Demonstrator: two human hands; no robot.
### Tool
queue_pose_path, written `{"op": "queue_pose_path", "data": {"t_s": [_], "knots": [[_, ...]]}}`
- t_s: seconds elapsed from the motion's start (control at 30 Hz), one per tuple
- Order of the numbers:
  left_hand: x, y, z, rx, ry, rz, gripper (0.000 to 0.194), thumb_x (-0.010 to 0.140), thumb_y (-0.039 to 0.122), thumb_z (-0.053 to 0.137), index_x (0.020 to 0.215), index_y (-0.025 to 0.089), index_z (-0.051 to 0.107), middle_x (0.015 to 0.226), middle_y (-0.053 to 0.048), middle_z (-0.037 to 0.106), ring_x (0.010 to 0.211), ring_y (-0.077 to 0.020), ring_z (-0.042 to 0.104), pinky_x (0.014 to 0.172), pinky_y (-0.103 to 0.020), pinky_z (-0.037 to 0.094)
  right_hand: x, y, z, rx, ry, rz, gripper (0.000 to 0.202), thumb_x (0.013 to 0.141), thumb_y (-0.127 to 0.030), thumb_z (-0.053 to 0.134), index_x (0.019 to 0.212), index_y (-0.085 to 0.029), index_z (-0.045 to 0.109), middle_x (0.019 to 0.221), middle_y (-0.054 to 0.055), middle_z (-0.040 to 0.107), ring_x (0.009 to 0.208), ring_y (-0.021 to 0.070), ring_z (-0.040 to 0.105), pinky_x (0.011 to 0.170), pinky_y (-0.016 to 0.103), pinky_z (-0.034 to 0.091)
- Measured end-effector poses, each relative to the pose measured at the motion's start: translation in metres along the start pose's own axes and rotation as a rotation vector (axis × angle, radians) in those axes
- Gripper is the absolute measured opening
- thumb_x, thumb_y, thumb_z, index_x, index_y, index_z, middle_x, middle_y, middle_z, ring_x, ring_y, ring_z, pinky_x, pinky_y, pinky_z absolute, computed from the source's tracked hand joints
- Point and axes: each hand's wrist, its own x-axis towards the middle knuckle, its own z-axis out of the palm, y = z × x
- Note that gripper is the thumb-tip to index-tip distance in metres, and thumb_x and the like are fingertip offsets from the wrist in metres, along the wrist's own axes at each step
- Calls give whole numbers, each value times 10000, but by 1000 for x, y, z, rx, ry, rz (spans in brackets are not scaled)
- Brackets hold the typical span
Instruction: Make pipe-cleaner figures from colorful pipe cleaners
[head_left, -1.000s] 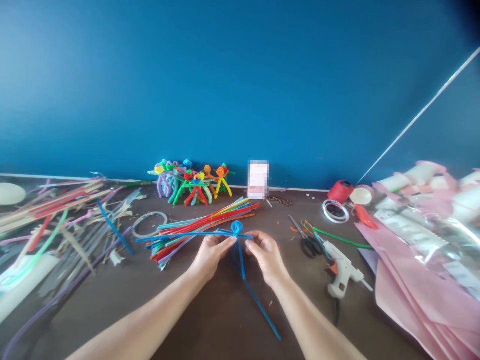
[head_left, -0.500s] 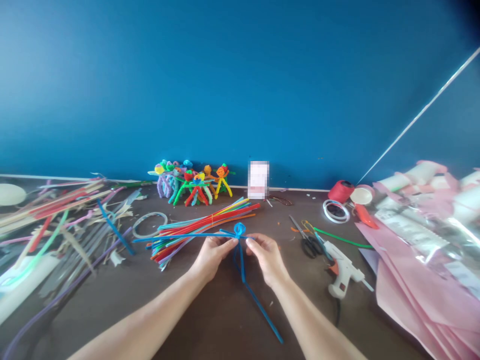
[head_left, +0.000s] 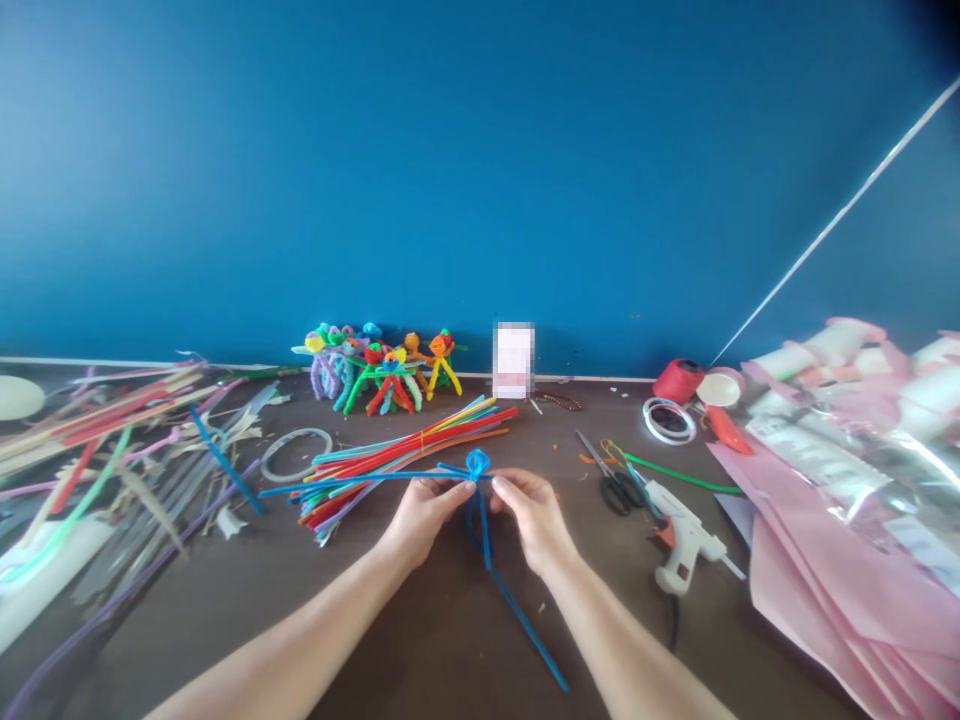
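Note:
Both hands meet around a blue pipe cleaner piece [head_left: 478, 463] with a small coiled loop on top. My left hand [head_left: 429, 508] pinches it just below the loop, thumb and fingers closed. A long blue strand runs out to the left from there, over the bundle. My right hand [head_left: 527, 500] pinches the short right end of the piece. From between the hands, bent blue strands [head_left: 525, 622] hang down, one reaching toward the lower right. Just behind my left hand lies a tied bundle of coloured pipe cleaners [head_left: 390, 450].
Small pipe cleaner figures [head_left: 390, 372] stand along the blue wall. Scissors [head_left: 619, 486] and a white glue gun [head_left: 686, 545] lie right, beside pink sheets [head_left: 817, 570] and plastic-wrapped rolls. Loose strips [head_left: 127, 420] pile up left; a tape ring [head_left: 291, 455] lies nearby.
The view has shifted slightly. Both hands keep their pinch on the blue piece, and its left strand tilts a little lower at the far end.

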Motion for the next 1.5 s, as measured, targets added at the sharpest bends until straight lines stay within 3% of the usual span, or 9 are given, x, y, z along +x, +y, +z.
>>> {"op": "queue_pose_path", "data": {"t_s": [0.27, 0.6, 1.5], "knots": [[2, -5, -3, -15, -4, 14, 223, 609, 336, 665, 599, 120, 611, 389, 73, 342, 391, -28, 201, 408, -209, 126, -2, -5, 3, -9, -48, -19, 137, 679, -236, 597, 781, -163, 652, 558, -31, 561, 544, 91, 481, 568, 219, 378], [2, -3, -3, -8, -11, -8, 232, 611, 338, 665, 621, 112, 613, 403, 71, 330, 401, -29, 194, 413, -208, 119, -1, -4, 2, -80, 20, -20, 168, 690, -302, 587, 741, -154, 648, 492, -36, 539, 505, 97, 478, 556, 229, 368], [0, 0, 0, 40, -22, 19, 229, 610, 343, 658, 606, 119, 612, 407, 65, 367, 397, -33, 197, 410, -212, 118, 0, -3, 1, -46, -2, -5, 170, 667, -318, 611, 712, -157, 647, 501, -24, 539, 518, 113, 481, 575, 250, 367]]}}
